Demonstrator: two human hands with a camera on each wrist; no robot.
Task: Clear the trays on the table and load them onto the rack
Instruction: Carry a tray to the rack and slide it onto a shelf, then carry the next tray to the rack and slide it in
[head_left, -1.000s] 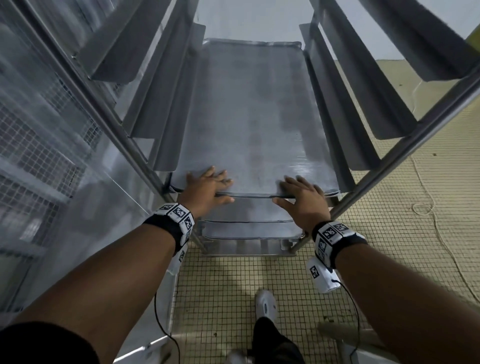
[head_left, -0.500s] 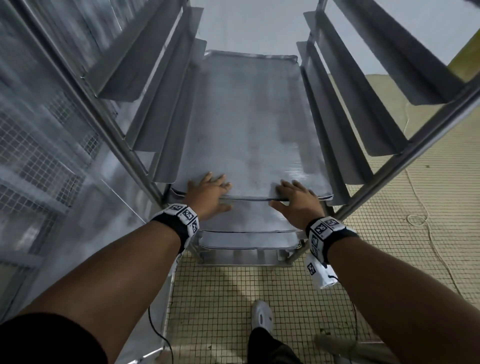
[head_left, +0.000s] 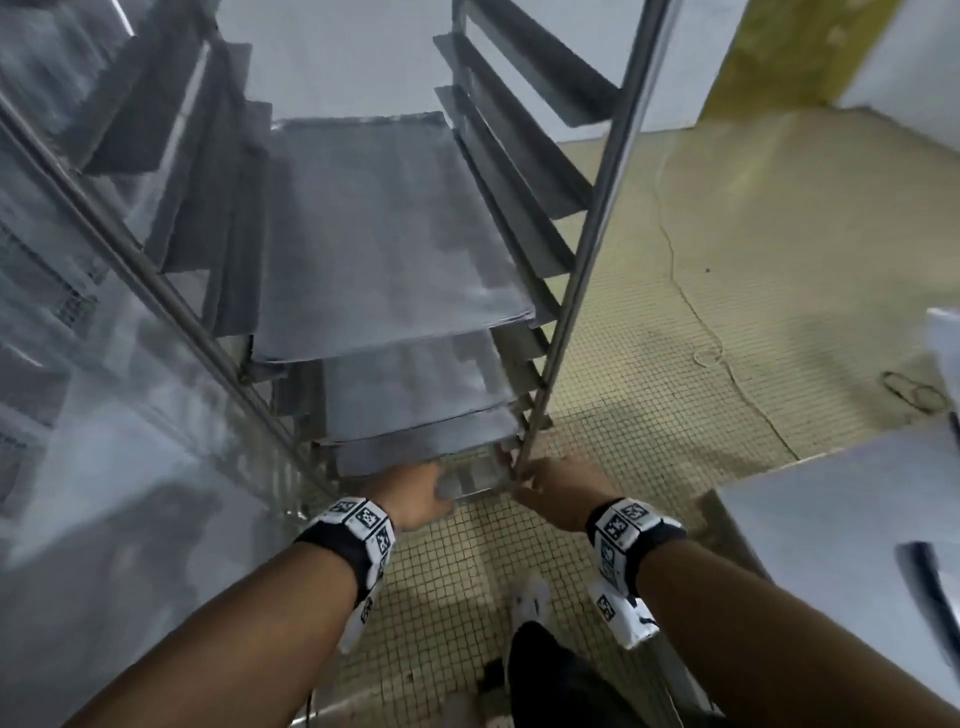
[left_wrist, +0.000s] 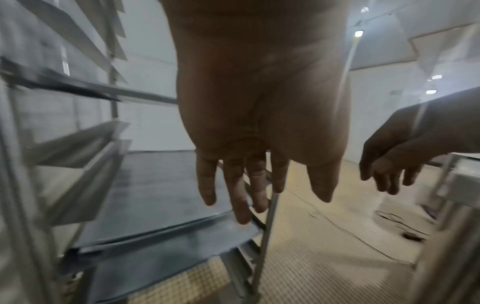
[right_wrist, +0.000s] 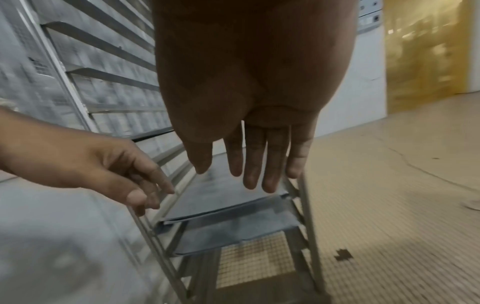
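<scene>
The steel rack (head_left: 597, 223) stands in front of me with flat grey trays on its lower runners. The top tray (head_left: 384, 234) lies pushed in on its rails, and two more trays (head_left: 415, 384) sit below it. My left hand (head_left: 415, 493) hangs low in front of the rack's bottom, with straight fingers (left_wrist: 233, 197) that hold nothing. My right hand (head_left: 545, 486) is beside the rack's front right post, and its fingers (right_wrist: 252, 170) are straight and empty too. In the wrist views neither hand touches a tray.
A steel table (head_left: 831, 525) juts in at the right, with something white (head_left: 943, 343) at the frame edge. A thin cord (head_left: 711, 358) trails over the tiled floor. A steel wall and mesh panels (head_left: 78, 364) close off the left. My shoe (head_left: 530, 597) is below.
Both hands have let go of the top tray's front edge and dropped back to the rack's bottom. The tray stays pushed in. My view has pulled back and swung right.
</scene>
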